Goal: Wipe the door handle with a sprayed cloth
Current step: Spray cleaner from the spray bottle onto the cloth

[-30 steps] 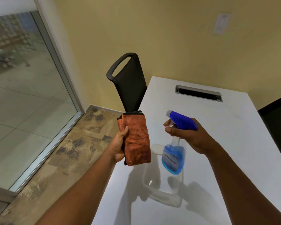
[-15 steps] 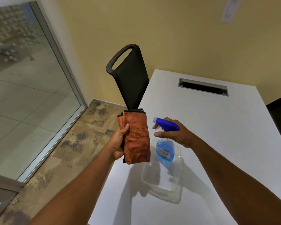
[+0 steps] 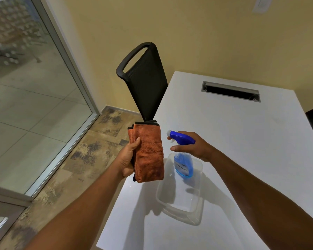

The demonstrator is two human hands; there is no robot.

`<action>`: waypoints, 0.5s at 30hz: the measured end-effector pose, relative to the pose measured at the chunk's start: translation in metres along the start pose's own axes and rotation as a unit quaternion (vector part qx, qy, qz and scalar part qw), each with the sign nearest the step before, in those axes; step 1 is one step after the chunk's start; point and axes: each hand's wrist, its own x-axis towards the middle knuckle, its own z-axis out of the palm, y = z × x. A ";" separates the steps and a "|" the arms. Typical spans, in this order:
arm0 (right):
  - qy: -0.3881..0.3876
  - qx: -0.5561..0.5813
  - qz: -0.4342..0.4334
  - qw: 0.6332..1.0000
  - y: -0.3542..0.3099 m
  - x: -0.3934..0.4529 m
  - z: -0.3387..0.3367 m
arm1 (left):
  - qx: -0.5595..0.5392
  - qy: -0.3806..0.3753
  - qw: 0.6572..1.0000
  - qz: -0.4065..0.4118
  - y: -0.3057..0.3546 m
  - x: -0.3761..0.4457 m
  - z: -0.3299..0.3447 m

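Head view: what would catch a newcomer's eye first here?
The folded orange cloth, held upright in the left hand at the white table's near-left edge. Just right of it, the right hand grips a blue spray bottle aimed at the cloth, above a clear plastic tray.

My only view comes from a wide-angle head camera, looking forward and down at close range over both forearms onto the white surface [image 3: 242, 141], facing a yellow wall [image 3: 197, 33], with a glass door [image 3: 25, 87] at left.
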 end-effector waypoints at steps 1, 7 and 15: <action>-0.002 0.002 0.003 1.000 0.003 0.000 -0.001 | 0.000 0.002 1.000 -0.001 0.000 0.000 0.000; 0.009 0.023 0.023 0.999 0.018 -0.008 -0.005 | 0.002 0.002 1.000 -0.004 0.000 0.001 0.006; 0.087 -0.071 -0.017 0.994 0.037 -0.033 -0.003 | 0.013 -0.006 1.000 -0.009 -0.004 -0.001 0.020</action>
